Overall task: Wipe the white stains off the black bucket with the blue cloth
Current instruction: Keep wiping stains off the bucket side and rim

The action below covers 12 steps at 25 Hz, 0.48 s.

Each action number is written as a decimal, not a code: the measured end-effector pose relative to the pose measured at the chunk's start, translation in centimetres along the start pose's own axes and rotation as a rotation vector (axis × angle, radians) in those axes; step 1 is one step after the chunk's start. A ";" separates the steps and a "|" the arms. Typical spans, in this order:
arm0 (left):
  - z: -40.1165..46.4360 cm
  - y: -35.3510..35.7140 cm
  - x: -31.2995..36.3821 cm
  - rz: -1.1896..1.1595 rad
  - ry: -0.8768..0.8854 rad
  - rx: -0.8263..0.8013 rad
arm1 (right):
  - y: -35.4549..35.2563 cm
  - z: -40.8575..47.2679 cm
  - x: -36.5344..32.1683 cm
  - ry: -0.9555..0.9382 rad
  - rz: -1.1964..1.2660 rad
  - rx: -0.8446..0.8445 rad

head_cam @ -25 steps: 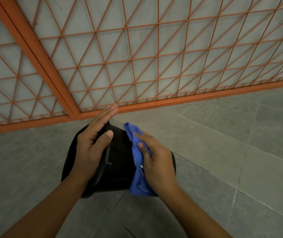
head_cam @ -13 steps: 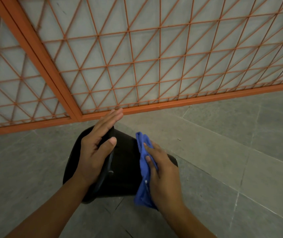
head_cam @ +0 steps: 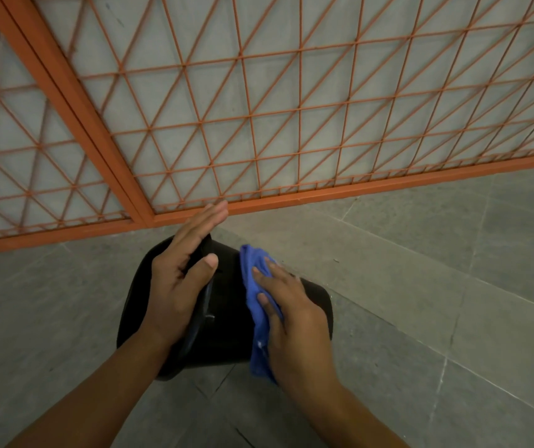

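Floor: grey stone tiles (head_cam: 420, 302), running up to the fence.
Fence: one orange metal lattice (head_cam: 291, 124) just behind the bucket.
Bucket: one black bucket (head_cam: 223, 318) on its side on the floor (both hands cover much of it).
Left hand: left hand (head_cam: 178, 286) rests flat on the bucket, fingers straight.
Right hand: right hand (head_cam: 294, 324) presses the cloth onto the bucket's side, fingers nearly straight.
Cloth: one blue cloth (head_cam: 254, 286), bunched under the right hand.

cloth slides up the bucket
the right hand (head_cam: 294, 321) pushed the cloth (head_cam: 256, 295) further up the bucket (head_cam: 226, 318) and to the right. the left hand (head_cam: 179, 279) reaches a bit further too.
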<state>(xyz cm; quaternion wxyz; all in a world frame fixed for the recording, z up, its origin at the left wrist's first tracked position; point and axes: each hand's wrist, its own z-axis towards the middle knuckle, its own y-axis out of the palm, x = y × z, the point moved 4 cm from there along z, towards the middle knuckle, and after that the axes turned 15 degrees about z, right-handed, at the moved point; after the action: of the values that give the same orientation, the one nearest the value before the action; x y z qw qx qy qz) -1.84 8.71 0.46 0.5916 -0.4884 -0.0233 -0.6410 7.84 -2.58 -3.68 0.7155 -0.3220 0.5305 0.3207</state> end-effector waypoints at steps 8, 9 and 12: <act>-0.9 -0.1 0.7 0.003 0.010 0.008 | -2.1 0.0 1.7 0.116 -0.051 0.120; -1.4 -0.1 1.0 0.028 0.048 -0.003 | -1.7 -0.9 1.5 0.113 -0.048 0.083; -3.0 -0.5 1.6 0.071 0.100 -0.005 | -0.2 -2.4 0.6 0.012 -0.040 -0.051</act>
<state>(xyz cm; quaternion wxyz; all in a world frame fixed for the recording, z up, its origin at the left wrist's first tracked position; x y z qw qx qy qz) -3.78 5.87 0.19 0.6130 -0.4580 0.0251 -0.6433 6.82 -4.61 -4.77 0.7103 -0.3523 0.5199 0.3179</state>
